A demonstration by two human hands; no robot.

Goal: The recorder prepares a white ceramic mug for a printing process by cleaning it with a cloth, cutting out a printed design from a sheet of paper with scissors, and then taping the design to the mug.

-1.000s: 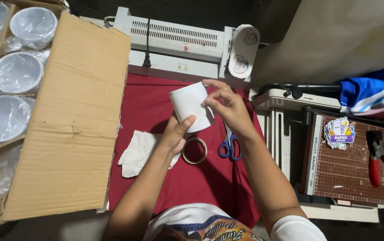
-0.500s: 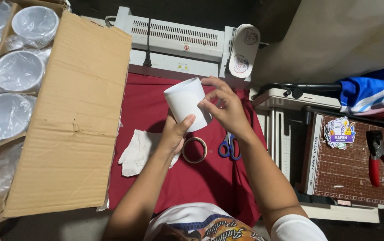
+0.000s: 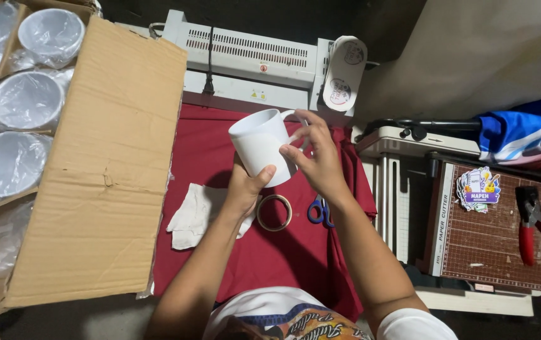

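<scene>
Mug (image 3: pixel 261 145), white, tilted, held above red cloth (image 3: pixel 201 151). Left hand (image 3: pixel 244 189) grips its base; right hand (image 3: pixel 314 157) pinches the side at 3 o'clock. Tape ring (image 3: pixel 275 212) lies at 6 o'clock.

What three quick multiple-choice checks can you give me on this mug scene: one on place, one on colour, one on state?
1. Where does the tape roll lie?
A. On the red cloth, left of the blue-handled scissors
B. Inside the cardboard box
C. On the paper cutter

2. What colour is the mug?
A. Blue
B. White
C. Red

3. How is the mug held?
A. Standing alone on the cloth
B. Lifted off the cloth in both hands
C. Wrapped in plastic in the box

Answers:
1 A: the ring rests on the cloth just left of the scissors.
2 B: its wall and handle are plain white.
3 B: the left hand supports it from below while the right hand touches its handle side, tilted above the cloth.
</scene>
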